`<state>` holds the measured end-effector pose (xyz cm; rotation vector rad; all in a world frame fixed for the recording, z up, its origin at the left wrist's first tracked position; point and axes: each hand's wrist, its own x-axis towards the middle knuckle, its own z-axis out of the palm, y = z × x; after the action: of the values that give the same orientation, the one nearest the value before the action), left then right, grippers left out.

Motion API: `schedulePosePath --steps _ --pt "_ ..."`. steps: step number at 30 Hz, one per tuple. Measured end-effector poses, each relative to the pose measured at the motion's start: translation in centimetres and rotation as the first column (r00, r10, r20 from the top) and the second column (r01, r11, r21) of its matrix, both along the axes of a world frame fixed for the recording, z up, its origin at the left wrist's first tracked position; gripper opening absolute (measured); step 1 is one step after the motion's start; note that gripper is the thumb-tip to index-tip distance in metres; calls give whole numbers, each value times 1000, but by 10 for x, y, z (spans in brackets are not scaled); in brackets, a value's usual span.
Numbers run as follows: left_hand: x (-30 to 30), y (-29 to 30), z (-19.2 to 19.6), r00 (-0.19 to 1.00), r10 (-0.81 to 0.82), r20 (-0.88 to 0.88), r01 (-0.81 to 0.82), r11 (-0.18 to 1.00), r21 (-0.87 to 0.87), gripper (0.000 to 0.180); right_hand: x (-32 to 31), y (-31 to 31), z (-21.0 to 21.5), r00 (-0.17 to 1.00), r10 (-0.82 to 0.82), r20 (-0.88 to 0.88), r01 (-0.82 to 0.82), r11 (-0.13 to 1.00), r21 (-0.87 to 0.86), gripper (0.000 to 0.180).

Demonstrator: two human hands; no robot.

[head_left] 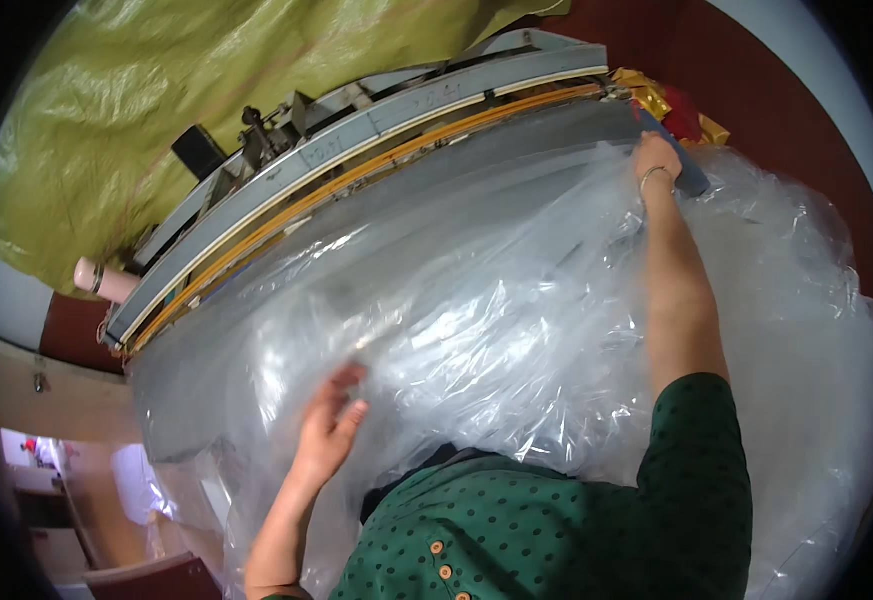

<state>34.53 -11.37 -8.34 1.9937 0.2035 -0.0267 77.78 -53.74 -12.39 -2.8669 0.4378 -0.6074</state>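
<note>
A large clear plastic sheet [516,330] lies in shiny folds over a grey surface [186,390] in front of me and reaches up against my body. My right arm is stretched to the far right, where my right hand [658,158] is closed on the bunched edge of the sheet, near a blue strip [692,178]. Its fingertips are partly hidden. Low over the sheet, left of the middle, my left hand [328,430] is open, its fingers apart and slightly blurred. Nothing is seen in it.
Beyond the sheet runs a long grey metal machine frame [356,140] with an orange strip [396,155] along it. A pink cylinder [104,281] sticks out at its left end. Yellow-green sheeting [86,130] hangs behind. Gold and red wrapping [681,110] lies at the far right.
</note>
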Motion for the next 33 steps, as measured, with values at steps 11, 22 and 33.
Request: schedulePosePath --steps 11,22,33 --pt "-70 -68 -36 966 -190 -176 210 972 104 28 6 -10 -5 998 58 -33 -56 997 58 34" --pt "-63 -51 57 939 14 343 280 547 -789 24 1 -9 -3 991 128 32 -131 985 116 31" --pt "-73 -69 27 988 -153 -12 151 983 -105 58 -6 -4 4 984 175 13 -176 975 136 29"
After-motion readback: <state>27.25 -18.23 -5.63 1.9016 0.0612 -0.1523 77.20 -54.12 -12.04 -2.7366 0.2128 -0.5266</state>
